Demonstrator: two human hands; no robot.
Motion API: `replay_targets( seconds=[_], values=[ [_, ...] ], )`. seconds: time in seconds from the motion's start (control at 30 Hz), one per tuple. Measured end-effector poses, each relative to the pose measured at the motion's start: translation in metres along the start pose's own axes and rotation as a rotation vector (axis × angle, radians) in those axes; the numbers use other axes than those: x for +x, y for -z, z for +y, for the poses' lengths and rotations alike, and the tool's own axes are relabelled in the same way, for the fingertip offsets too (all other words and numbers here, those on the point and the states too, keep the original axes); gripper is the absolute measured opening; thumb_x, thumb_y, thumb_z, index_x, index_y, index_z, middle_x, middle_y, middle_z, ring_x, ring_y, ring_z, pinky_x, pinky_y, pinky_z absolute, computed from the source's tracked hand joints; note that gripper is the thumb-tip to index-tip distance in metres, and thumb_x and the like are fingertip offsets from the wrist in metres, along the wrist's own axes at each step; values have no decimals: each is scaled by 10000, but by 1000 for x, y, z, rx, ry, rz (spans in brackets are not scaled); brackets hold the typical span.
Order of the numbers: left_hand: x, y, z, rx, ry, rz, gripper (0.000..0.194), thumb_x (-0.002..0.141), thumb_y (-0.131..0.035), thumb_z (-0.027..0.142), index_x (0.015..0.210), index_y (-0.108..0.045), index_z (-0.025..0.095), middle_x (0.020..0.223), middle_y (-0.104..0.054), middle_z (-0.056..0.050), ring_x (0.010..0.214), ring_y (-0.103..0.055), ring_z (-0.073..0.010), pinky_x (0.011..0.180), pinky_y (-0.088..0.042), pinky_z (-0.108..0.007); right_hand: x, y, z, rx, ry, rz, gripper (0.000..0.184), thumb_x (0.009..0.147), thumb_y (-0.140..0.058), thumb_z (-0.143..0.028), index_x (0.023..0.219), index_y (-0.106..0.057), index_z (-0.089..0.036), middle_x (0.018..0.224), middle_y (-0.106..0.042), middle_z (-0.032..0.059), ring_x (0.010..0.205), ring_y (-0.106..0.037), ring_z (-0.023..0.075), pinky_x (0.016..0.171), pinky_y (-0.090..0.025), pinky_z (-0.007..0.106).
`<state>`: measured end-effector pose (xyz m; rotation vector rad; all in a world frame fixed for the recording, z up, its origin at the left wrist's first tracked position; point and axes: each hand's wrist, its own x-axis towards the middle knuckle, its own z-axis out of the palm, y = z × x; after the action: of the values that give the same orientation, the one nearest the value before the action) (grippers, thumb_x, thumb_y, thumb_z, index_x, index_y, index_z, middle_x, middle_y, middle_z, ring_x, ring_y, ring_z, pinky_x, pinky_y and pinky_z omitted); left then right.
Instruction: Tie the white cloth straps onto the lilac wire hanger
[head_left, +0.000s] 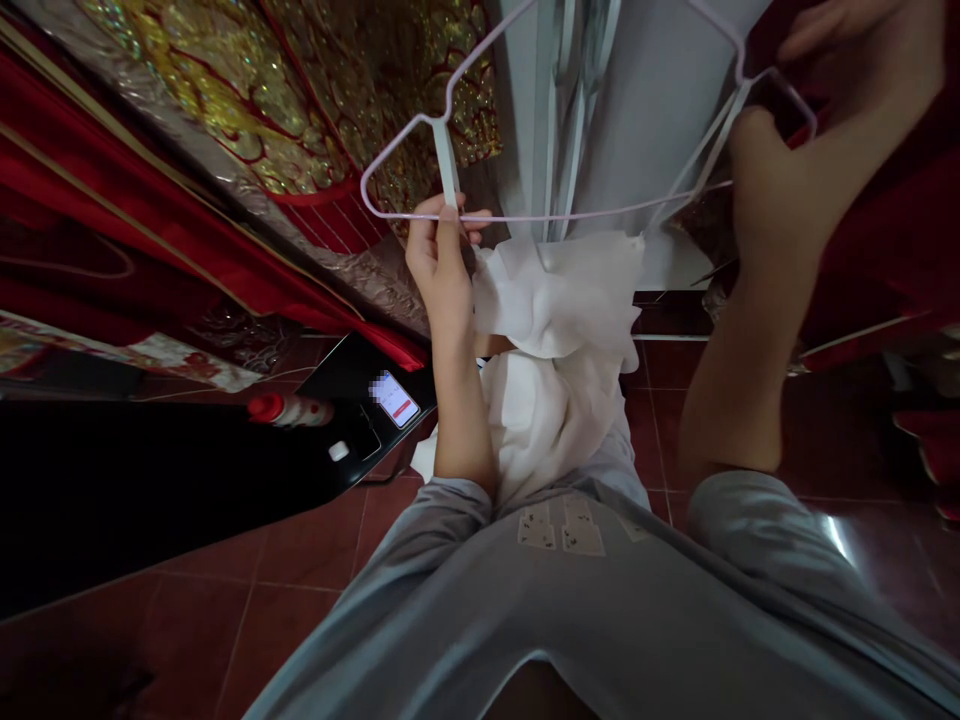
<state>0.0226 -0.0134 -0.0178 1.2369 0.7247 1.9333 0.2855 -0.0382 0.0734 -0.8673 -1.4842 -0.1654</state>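
Note:
A pale lilac clothes hanger [525, 215] hangs in front of me with a white garment [559, 340] drooping from it by thin white straps. My left hand [439, 250] pinches the left strap [446, 165] against the hanger's bottom bar, fingers closed. My right hand [795, 170] is raised at the upper right, closed around the hanger's right shoulder and the right strap [705, 150]. The garment's bulk falls between my forearms toward my grey clothing [570, 600].
A black table [150, 480] stands at the left with a lit phone [396, 398], a red and white bottle [289, 408] and a small white object [339, 451]. Red and gold embroidered fabric [247, 110] hangs behind. Red floor tiles [300, 560] lie below, and a white panel [645, 90] is ahead.

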Motion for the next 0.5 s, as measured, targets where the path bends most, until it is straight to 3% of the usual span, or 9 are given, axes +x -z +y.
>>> replay_targets(
  seconds=[0.07,0.1,0.17,0.23,0.3,0.4,0.5],
  values=[
    [-2,-1,2,9,-8,-2,309,947,-671,620,956,-670,311,839,-695,-20,878,-664,-290,770,-473,-427,-18,-9,-11,85,-3,141,280,721,-522,23,834,-669,-188,832,-608,14,799,-577,119,754,-436,271],
    [-4,-2,4,14,-4,-8,302,953,-660,617,956,-670,315,842,-698,-21,882,-668,-292,777,-479,-431,-29,-13,-18,134,-69,131,229,758,-535,-23,846,-665,-189,789,-590,2,722,-548,98,696,-416,256],
    [-6,-3,8,23,13,-22,284,959,-653,608,963,-670,324,861,-704,-23,906,-673,-297,794,-486,-435,-53,-20,-32,218,-320,-79,247,803,-533,-76,987,-646,-196,698,-550,-35,602,-485,70,609,-374,230],
    [-8,-4,11,26,21,-31,268,954,-666,598,960,-667,330,879,-705,-23,919,-674,-298,797,-487,-431,-75,-28,-44,248,-479,-296,351,806,-597,-124,1148,-582,-205,621,-529,-72,524,-451,70,558,-366,222],
    [-9,-3,13,26,24,-43,261,955,-677,586,956,-659,325,890,-706,-23,915,-671,-291,801,-485,-426,-90,-39,-50,235,-588,-375,458,796,-656,-177,1218,-490,-239,620,-520,-97,502,-431,68,546,-367,219],
    [-11,1,15,36,8,-66,269,981,-661,557,963,-651,288,876,-706,-28,905,-661,-278,848,-487,-432,-101,-55,-54,247,-709,-300,392,841,-640,-268,1162,-416,-288,638,-475,-101,523,-415,79,548,-359,230],
    [-15,7,20,112,-25,-86,206,1040,-623,424,944,-668,247,928,-702,-43,982,-641,-271,939,-461,-435,-103,-63,-54,296,-737,-273,351,871,-634,-360,1142,-416,-311,637,-452,-85,529,-403,99,536,-355,255]
  ],
)
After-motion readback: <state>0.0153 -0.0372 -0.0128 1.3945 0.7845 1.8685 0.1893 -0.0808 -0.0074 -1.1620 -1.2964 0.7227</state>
